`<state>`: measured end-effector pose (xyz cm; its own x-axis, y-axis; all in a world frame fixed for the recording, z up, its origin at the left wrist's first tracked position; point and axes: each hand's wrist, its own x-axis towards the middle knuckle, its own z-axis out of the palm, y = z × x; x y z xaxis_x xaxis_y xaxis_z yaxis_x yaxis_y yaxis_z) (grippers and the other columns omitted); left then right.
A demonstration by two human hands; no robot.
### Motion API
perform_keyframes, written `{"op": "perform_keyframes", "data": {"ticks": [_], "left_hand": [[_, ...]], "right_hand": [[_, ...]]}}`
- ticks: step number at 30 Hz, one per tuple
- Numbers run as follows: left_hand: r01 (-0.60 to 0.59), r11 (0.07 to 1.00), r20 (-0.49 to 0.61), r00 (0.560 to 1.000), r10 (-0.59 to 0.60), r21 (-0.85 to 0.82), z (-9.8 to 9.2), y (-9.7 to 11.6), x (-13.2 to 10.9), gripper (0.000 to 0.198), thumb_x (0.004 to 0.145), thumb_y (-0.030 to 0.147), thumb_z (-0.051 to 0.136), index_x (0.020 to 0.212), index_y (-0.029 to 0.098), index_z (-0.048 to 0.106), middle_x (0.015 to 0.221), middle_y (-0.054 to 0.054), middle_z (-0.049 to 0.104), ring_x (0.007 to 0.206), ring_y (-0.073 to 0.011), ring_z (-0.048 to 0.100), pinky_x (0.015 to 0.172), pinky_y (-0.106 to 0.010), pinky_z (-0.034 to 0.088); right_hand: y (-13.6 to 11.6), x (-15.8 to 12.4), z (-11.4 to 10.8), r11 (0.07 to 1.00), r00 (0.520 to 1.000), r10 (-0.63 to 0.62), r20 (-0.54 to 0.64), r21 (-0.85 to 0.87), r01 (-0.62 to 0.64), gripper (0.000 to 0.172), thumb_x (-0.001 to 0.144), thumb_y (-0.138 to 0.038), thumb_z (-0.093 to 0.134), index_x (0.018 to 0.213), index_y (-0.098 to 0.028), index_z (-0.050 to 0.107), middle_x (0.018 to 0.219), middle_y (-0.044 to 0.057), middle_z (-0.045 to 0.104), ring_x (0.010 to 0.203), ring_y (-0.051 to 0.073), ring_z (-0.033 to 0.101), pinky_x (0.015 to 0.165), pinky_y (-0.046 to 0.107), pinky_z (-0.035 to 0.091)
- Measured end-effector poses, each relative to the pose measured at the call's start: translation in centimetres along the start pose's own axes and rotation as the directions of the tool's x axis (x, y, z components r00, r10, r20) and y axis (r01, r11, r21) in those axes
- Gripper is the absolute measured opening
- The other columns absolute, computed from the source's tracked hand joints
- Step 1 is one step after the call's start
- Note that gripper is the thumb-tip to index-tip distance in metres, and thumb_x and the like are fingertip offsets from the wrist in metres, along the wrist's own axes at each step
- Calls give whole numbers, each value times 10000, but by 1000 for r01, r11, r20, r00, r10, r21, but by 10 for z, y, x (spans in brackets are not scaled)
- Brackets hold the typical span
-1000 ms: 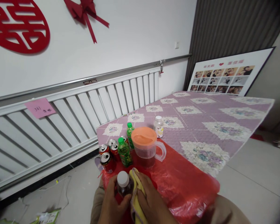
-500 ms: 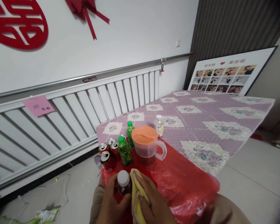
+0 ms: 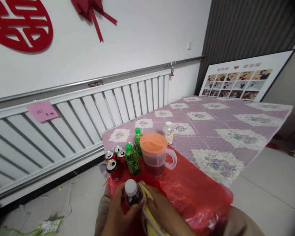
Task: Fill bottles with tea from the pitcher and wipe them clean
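My left hand (image 3: 120, 208) is closed around a small clear bottle (image 3: 134, 195) with a white cap and dark contents. Against the bottle's right side, my right hand (image 3: 159, 205) presses a yellow cloth (image 3: 149, 219) with a purple edge; the fingertips are partly hidden by it. Just beyond the hands stand a green-capped bottle (image 3: 132, 160) and a clear pitcher (image 3: 154, 160) with an orange lid and some dark liquid inside. A second green bottle (image 3: 138, 141) is behind them. Several red and black cans (image 3: 112, 169) cluster to the left.
Red plastic sheeting (image 3: 194, 190) covers the near part of the table, over a purple floral tablecloth (image 3: 204, 127). A white-capped jar (image 3: 168, 132) stands behind the pitcher. A white radiator (image 3: 127, 101) runs along the wall, and a photo board (image 3: 241, 78) leans at the back right.
My right hand and the cloth have shifted slightly right and down along the bottle, showing more of its dark contents. My left hand keeps its hold. The view has moved a little.
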<state>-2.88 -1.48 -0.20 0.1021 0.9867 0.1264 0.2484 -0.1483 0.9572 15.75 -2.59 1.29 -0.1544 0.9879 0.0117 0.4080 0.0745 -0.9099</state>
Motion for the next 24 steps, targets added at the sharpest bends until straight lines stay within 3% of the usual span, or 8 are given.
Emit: {"op": "perform_keyframes", "data": {"ticks": [3,6,10,14,19,24], "left_hand": [[1,1000,5,1000,-1,18,-2,-4,1,550,715,230,707,1230,164,523,1245,-150,662,1147,-319,639,1022,-479,495],[-15,999,27,1000,14,41,-6,-9,4,559,705,191,702,1238,166,534,1250,-141,664,1153,-322,635,1039,-482,479],[-25,999,78,997,23,23,-11,-11,9,562,712,194,684,1253,173,535,1287,-134,651,1182,-318,622,1041,-460,482],[2,1000,102,995,1,-24,-12,-6,12,582,693,180,679,1255,187,529,1279,-116,663,1191,-301,621,1059,-436,476],[25,993,107,994,-12,-118,-10,3,10,574,678,131,647,1238,195,538,1258,-115,678,1199,-304,618,1051,-449,479],[0,994,133,991,14,-111,-11,3,12,592,661,134,664,1238,206,558,1280,-109,672,1218,-309,608,1073,-453,465]], "right_hand": [[3,-11,8,994,999,49,-19,-98,-50,562,845,-174,469,1403,-175,531,1400,132,608,1309,233,554,1129,405,404],[14,-22,14,992,998,49,-31,-118,-53,578,842,-186,495,1417,-238,524,1445,85,576,1346,228,518,1144,392,392],[30,-36,17,993,999,18,46,-117,-12,578,864,-238,510,1442,-222,497,1522,79,473,1414,257,422,1176,436,346],[28,-45,15,994,998,-59,18,-86,60,590,884,-242,478,1472,-208,450,1545,101,443,1423,248,412,1175,440,348],[10,-36,13,987,985,-145,-94,-78,138,563,906,-226,430,1468,-196,446,1553,104,424,1436,214,384,1194,415,320],[0,-13,13,994,980,-108,-165,8,111,570,886,-161,396,1452,-193,451,1527,98,457,1423,194,400,1204,430,303]]}}
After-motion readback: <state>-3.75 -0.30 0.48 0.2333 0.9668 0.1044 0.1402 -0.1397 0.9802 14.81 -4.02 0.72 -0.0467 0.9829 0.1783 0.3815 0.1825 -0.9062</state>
